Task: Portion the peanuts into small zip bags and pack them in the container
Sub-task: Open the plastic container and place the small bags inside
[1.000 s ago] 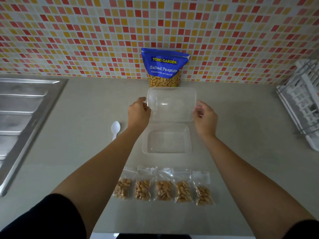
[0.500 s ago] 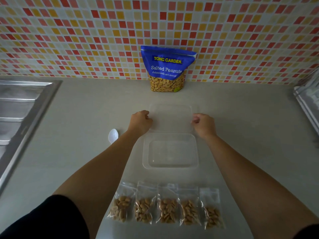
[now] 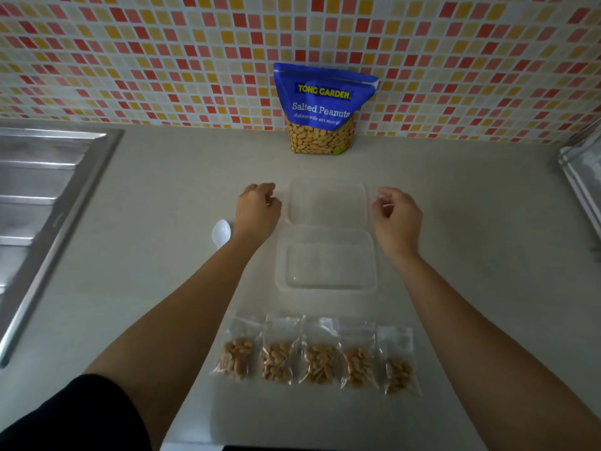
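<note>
Lying in row: five peanut bags [image 3: 320, 362]; one container [image 3: 280, 259], one lid [image 3: 327, 201].

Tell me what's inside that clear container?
Nothing that I can see: the container is open and its clear bottom is bare. The five peanut bags lie in front of it, the lid behind. Nothing covers its inside.
</note>
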Motion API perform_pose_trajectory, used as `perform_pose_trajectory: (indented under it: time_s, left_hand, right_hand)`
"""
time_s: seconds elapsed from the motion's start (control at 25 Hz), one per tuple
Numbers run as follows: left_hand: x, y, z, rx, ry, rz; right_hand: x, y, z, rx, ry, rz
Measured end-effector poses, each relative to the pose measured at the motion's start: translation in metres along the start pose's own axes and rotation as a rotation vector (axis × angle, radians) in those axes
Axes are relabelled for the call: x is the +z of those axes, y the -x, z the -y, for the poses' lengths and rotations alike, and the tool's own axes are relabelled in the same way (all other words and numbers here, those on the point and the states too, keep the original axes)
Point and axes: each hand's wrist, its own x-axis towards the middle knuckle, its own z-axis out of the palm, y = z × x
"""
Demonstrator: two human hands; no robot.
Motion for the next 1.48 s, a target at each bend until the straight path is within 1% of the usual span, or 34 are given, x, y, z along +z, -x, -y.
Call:
perform_pose_trajectory:
  time_s: [0.08, 0.12, 0.16, 0.24, 0.32, 0.4, 0.52, 0.56, 0.64, 0.72, 0.88, 0.96, 1.04, 1.08, 1.24, 1.32, 1.48]
  left_hand:
    - [-0.021, 0.032, 0.005, 0.029, 0.044, -0.062]
    - [-0.030, 0.052, 0.010, 0.049, 0.049, -0.075]
    - [-0.037, 0.073, 0.016, 0.061, 0.051, -0.075]
    - [-0.046, 0.117, 0.031, 0.043, 0.047, -0.065]
    - [-0.050, 0.159, 0.052, -0.007, 0.022, -0.072]
    - [-0.049, 0.192, 0.076, -0.083, -0.005, -0.072]
    - [-0.039, 0.223, 0.097, -0.210, -0.034, -0.013]
    - [-0.034, 0.228, 0.098, -0.225, -0.052, 0.009]
    - [-0.027, 0.230, 0.095, -0.238, -0.079, 0.034]
    - [-0.024, 0.226, 0.091, -0.282, -0.039, 0.049]
    - [-0.022, 0.220, 0.090, -0.374, 0.038, 0.072]
    - [-0.023, 0.221, 0.090, -0.381, 0.044, 0.077]
    - [-0.023, 0.221, 0.090, -0.379, 0.060, 0.068]
    - [-0.023, 0.221, 0.090, -0.374, 0.066, 0.066]
    - [-0.023, 0.219, 0.089, -0.358, 0.070, 0.071]
    - [-0.023, 0.219, 0.090, -0.354, 0.077, 0.080]
    - [-0.028, 0.219, 0.091, -0.367, 0.141, 0.081]
  right_hand:
    - [-0.013, 0.041, 0.022, -0.091, -0.129, -0.045]
    - [-0.017, 0.067, 0.034, -0.126, -0.176, -0.018]
    - [-0.017, 0.095, 0.044, -0.158, -0.207, 0.038]
    - [-0.012, 0.145, 0.057, -0.216, -0.225, 0.206]
    - [0.000, 0.186, 0.059, -0.274, -0.131, 0.380]
    - [0.012, 0.211, 0.054, -0.324, 0.084, 0.479]
    - [0.020, 0.225, 0.048, -0.353, 0.425, 0.479]
    - [0.021, 0.226, 0.048, -0.356, 0.507, 0.468]
    - [0.023, 0.225, 0.051, -0.358, 0.594, 0.466]
    - [0.025, 0.221, 0.054, -0.360, 0.604, 0.495]
    - [0.025, 0.219, 0.054, -0.377, 0.519, 0.569]
    - [0.024, 0.223, 0.052, -0.337, 0.501, 0.564]
    - [0.023, 0.223, 0.051, -0.310, 0.537, 0.507]
    - [0.023, 0.222, 0.052, -0.301, 0.573, 0.507]
    - [0.023, 0.210, 0.053, -0.285, 0.702, 0.593]
    - [0.024, 0.207, 0.054, -0.264, 0.687, 0.611]
    - [0.022, 0.210, 0.055, -0.250, 0.570, 0.633]
